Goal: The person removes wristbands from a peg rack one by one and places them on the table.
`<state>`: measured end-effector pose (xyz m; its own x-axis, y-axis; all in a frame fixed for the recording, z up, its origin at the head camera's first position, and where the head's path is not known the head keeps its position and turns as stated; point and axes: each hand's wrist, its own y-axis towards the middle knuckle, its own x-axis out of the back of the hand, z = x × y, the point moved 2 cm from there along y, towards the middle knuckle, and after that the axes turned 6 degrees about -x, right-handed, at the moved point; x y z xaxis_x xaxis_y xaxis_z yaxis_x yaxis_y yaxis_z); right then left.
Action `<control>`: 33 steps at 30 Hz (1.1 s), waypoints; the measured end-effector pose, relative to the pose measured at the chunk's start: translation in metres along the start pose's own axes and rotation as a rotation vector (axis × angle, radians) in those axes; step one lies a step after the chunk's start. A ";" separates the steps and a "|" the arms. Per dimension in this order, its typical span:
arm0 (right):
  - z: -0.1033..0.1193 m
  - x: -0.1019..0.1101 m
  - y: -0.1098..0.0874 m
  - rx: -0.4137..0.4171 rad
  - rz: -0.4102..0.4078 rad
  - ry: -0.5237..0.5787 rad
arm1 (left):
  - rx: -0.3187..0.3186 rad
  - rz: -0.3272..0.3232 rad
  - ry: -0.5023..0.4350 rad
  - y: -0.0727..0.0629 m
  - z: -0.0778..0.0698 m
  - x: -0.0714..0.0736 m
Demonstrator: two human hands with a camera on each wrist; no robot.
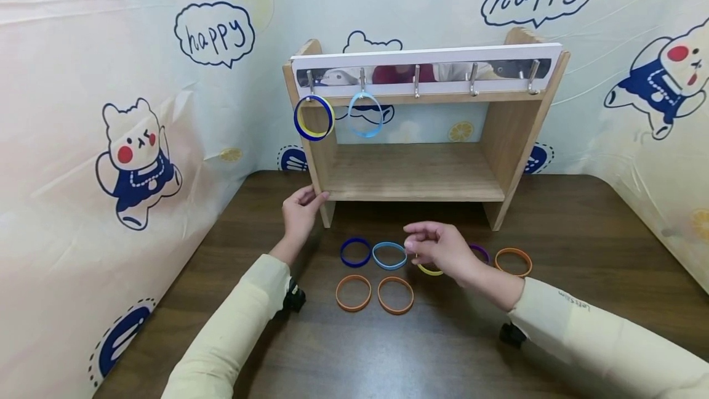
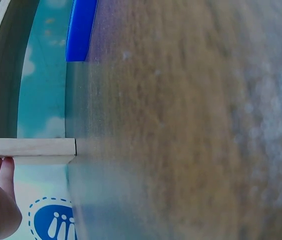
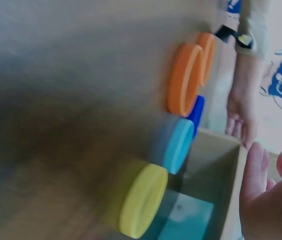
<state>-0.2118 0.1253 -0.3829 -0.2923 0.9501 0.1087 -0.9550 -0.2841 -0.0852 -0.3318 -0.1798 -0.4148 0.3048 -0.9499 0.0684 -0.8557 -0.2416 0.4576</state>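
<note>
My left hand grips the left side panel of a wooden rack near its lower shelf, thumb across the front edge. In the left wrist view, its fingertips touch the panel's outer face. My right hand hovers over a yellow wristband, partly hiding it, fingers loosely bent and holding nothing. Left of it lie a light blue wristband and a dark blue wristband. A purple wristband, partly covered by the hand, and an orange wristband lie to its right.
Two orange wristbands lie nearer the front. A hook strip crosses the rack's top; dark blue and yellow wristbands hang from its leftmost hook, a light blue wristband from the second. Printed cloth surrounds the brown table.
</note>
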 end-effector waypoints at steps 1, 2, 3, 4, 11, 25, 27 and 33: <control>0.003 0.000 0.003 0.009 -0.007 0.001 | 0.000 -0.001 -0.002 0.000 0.000 0.000; 0.007 0.000 0.005 0.021 -0.015 0.005 | 0.002 0.000 -0.004 0.000 0.000 0.000; 0.010 0.001 0.007 0.035 -0.022 0.008 | 0.006 0.002 -0.006 0.000 0.000 0.000; 0.014 0.001 0.009 0.050 -0.029 0.015 | 0.011 0.005 -0.007 0.001 0.000 0.000; 0.036 0.002 0.023 0.117 -0.053 0.077 | 0.014 0.028 -0.011 -0.003 -0.017 0.000; 0.084 0.003 0.056 0.300 -0.129 0.210 | 0.011 0.034 -0.005 -0.010 -0.035 0.002; 0.089 0.001 0.060 0.308 -0.129 0.226 | 0.014 0.034 -0.004 -0.010 -0.035 0.002; 0.101 -0.002 0.070 0.335 -0.140 0.246 | 0.030 0.024 -0.034 0.000 -0.007 0.001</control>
<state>-0.2833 0.0903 -0.2896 -0.1767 0.9733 -0.1465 -0.9599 -0.1374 0.2444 -0.3283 -0.1794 -0.4086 0.2704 -0.9615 0.0487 -0.8746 -0.2242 0.4298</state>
